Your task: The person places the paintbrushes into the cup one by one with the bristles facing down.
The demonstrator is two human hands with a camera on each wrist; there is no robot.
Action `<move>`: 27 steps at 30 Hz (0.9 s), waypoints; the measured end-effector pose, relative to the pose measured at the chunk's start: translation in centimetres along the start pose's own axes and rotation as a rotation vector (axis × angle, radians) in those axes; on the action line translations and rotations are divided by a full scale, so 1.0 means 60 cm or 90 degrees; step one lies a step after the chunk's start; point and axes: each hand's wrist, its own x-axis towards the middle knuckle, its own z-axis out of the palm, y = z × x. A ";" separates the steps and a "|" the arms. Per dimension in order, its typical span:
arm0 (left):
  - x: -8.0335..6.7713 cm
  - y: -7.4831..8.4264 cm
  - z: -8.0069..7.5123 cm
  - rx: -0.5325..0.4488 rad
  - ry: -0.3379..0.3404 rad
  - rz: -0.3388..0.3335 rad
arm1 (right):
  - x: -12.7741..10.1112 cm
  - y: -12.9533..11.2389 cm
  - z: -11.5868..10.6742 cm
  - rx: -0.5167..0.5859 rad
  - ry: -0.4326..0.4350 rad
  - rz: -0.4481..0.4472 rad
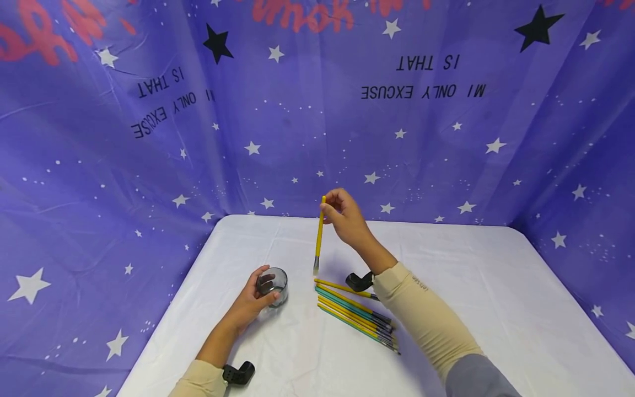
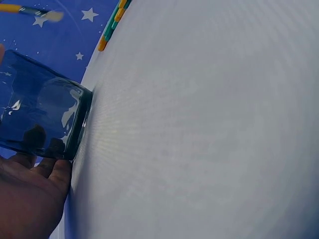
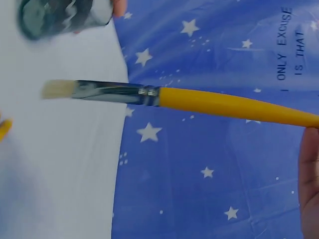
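Head view: your left hand (image 1: 250,304) curls around a small clear glass (image 1: 274,284) standing on the white table (image 1: 471,286). Right of the glass and above the table, your right hand (image 1: 345,218) pinches the top of a yellow paintbrush (image 1: 319,234), bristles hanging down. Just right of the glass lies a fan of more brushes (image 1: 358,315). Keep the glass steadied and the brush vertical, bristles centred over its mouth.
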 end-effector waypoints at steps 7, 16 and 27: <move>-0.001 0.003 0.003 0.010 0.002 -0.001 | -0.008 -0.011 0.014 0.179 0.122 -0.003; -0.002 0.004 0.001 0.007 0.007 0.002 | -0.040 0.001 0.049 0.279 0.192 0.018; -0.002 0.003 0.001 0.002 0.004 -0.015 | -0.075 0.048 0.115 0.258 0.160 0.122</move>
